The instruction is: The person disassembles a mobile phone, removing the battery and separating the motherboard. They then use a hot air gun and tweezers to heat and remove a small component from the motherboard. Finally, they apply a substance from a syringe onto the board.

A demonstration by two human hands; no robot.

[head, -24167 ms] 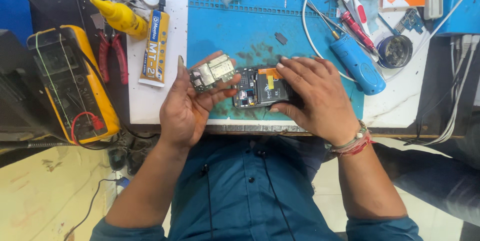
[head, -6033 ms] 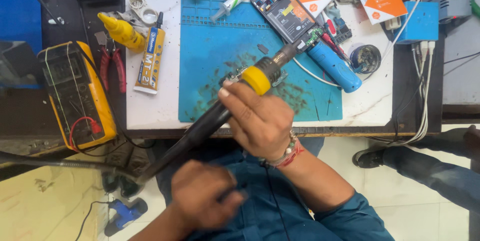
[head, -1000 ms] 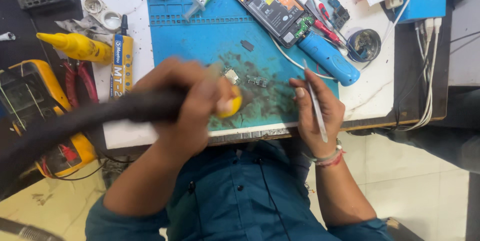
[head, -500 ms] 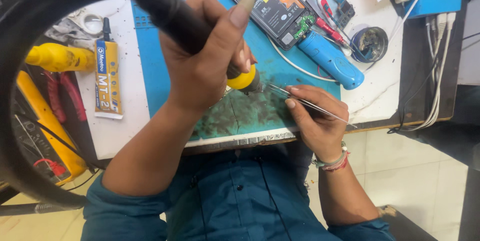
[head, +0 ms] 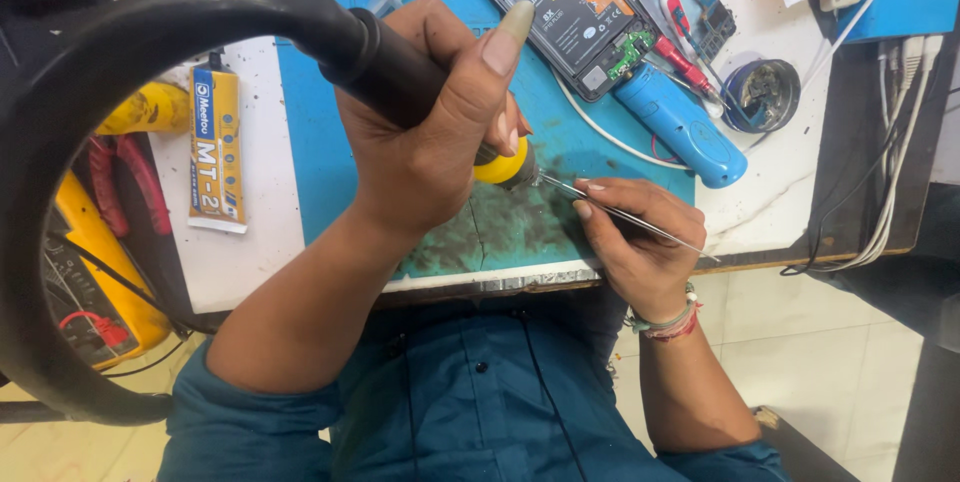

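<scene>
— What does the left hand (head: 430, 142) hold?

— It is shut tight around the hot air tool (head: 400, 77), a fat black handle with a yellow tip. The tip points down at the blue mat (head: 310, 152), near the front edge of the counter (head: 250, 262). A thick black hose (head: 60, 142) loops away from it past the left edge.

— And the right hand (head: 640, 247)?

— Its fingers pinch thin metal tweezers (head: 620, 217). The points sit just beside the yellow tip.

— How do these things handle?

— The handle looks stiff and chunky, best held around its black middle, away from the tip. The hose likely tugs on it. The tweezers look light, thin and slippery, so they want a pinch near the middle.

— What is hard to see?

— Whatever the tweezers grip is hidden under the left hand. An open phone (head: 560, 12) lies at the back edge, partly cut off. A blue tool (head: 675, 127) lies near it.
</scene>
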